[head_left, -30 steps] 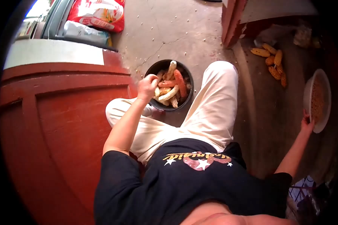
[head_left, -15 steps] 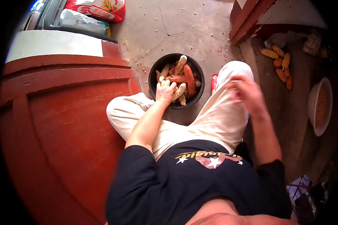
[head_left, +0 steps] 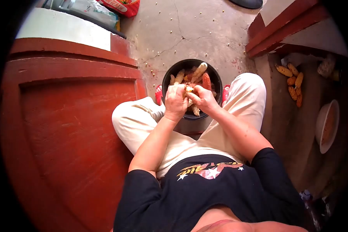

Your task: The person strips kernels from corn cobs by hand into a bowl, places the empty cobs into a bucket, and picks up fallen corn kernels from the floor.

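The left hand (head_left: pixel 176 102) and right hand (head_left: pixel 205 99) pinch a corn cob (head_left: pixel 189 89) between them, equally near, fingers hiding its long axis from me. It's over the black bucket (head_left: pixel 219 86), with a pale cob (head_left: pixel 200 72) beyond, far right.

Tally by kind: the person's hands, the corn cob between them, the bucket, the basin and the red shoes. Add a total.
Left hand and right hand: 2
Corn cob: 1
Black bucket: 1
White basin: 1
Red shoes: 2
Total: 7
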The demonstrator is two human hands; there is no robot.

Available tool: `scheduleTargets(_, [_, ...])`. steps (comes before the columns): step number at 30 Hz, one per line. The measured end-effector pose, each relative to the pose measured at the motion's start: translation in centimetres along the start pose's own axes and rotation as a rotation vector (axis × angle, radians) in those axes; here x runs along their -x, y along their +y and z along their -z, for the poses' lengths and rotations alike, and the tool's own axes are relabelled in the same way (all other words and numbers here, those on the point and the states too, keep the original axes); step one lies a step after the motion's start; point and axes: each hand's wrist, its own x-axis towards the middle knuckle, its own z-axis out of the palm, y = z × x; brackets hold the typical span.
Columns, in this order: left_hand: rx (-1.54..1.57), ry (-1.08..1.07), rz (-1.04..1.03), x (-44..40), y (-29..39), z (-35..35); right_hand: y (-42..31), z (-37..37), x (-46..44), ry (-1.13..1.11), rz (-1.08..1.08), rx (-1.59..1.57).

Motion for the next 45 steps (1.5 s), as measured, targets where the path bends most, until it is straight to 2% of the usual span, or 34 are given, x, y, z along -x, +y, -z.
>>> scheduleTargets(1, [0.002,0.001,0.008,0.0,-0.1,0.0,0.0,0.3,-0.2,-0.073,-0.063,-0.012])
scheduleTargets(3, [-0.029,-0.027,0.019,-0.1,-0.2,0.0,-0.9,1.4,-0.2,-0.229,-0.301,-0.304])
scheduleTargets(6, [-0.005,-0.025,0.073,0.1,-0.1,-0.2,0.2,1.9,-0.7,-0.283,-0.397,-0.395])
scheduleTargets(11, [0.006,-0.055,0.079,0.1,0.0,-0.4,0.2,2.3,-0.8,-0.291,-0.428,-0.409])
scheduleTargets(13, [-0.144,-0.047,-0.085,-0.4,0.6,0.0,-1.0,2.5,-0.7,-0.296,-0.449,-0.429])
scheduleTargets(15, [-0.186,-0.028,-0.159,-0.8,1.2,0.3,-2.3,2.9,-0.7,-0.294,-0.571,-0.583])
scheduleTargets(16, [-0.228,-0.001,-0.230,-1.0,1.4,0.3,-1.3,2.8,-0.8,-0.265,-0.545,-0.650])
scheduleTargets(20, [-0.208,0.016,-0.217,-0.9,2.0,0.2,-0.7,3.0,-0.8,-0.270,-0.493,-0.576])
scheduleTargets(23, [-0.228,-0.015,-0.179,-0.4,1.7,0.0,-0.1,2.9,-0.7,-0.288,-0.418,-0.597])
scheduleTargets(25, [-0.118,-0.044,0.029,-0.4,1.9,0.1,0.2,2.8,-0.7,-0.273,-0.400,-0.585])
scheduleTargets(27, [-0.138,-0.036,-0.009,-0.3,1.5,0.2,0.1,2.7,-0.7,-0.255,-0.383,-0.573])
scheduleTargets(32, [-0.017,-0.040,0.053,-0.4,3.0,1.1,-1.3,4.4,0.1,-0.245,-0.406,-0.587])
scheduleTargets(33, [0.017,-0.062,0.042,-0.3,2.9,1.4,-1.5,4.9,0.4,-0.236,-0.441,-0.648])
scheduleTargets(34, [0.298,-0.125,0.146,-1.0,4.6,2.2,-2.4,5.9,0.8,-0.244,-0.454,-0.725])
scheduleTargets(35, [0.221,-0.032,0.068,0.8,0.3,-0.5,-3.4,7.0,1.5,-0.213,-0.444,-0.766])
scheduleTargets(37, [0.213,-0.218,0.160,0.7,-0.5,-1.2,-3.2,10.6,3.0,-0.187,-0.348,-1.000])
scheduleTargets(39, [-0.035,-0.182,0.130,1.2,0.2,-0.3,-5.4,16.6,5.8,-0.016,-0.300,-0.914])
scheduleTargets(40, [-0.049,-0.190,0.181,0.9,1.3,0.4,-5.3,19.8,7.3,0.065,-0.209,-0.889])
scheduleTargets(41, [-0.128,-0.143,0.161,1.0,0.5,0.5,-6.8,23.1,9.7,0.291,-0.192,-0.798])
scheduleTargets(42, [-0.162,-0.074,0.197,1.5,-1.1,0.4,-6.4,27.0,11.4,0.262,-0.136,-0.933])
scheduleTargets(43, [-0.203,-0.004,0.250,1.8,-2.3,0.4,-6.6,31.2,13.9,0.484,-0.178,-0.867])
scheduleTargets(44, [-0.242,0.021,0.373,1.7,-2.7,0.4,-9.2,33.7,16.6,0.778,-0.113,-0.733])
scheduleTargets(45, [-0.289,0.051,0.506,2.0,-3.5,0.8,-7.1,38.5,18.9,0.858,0.052,-0.713])
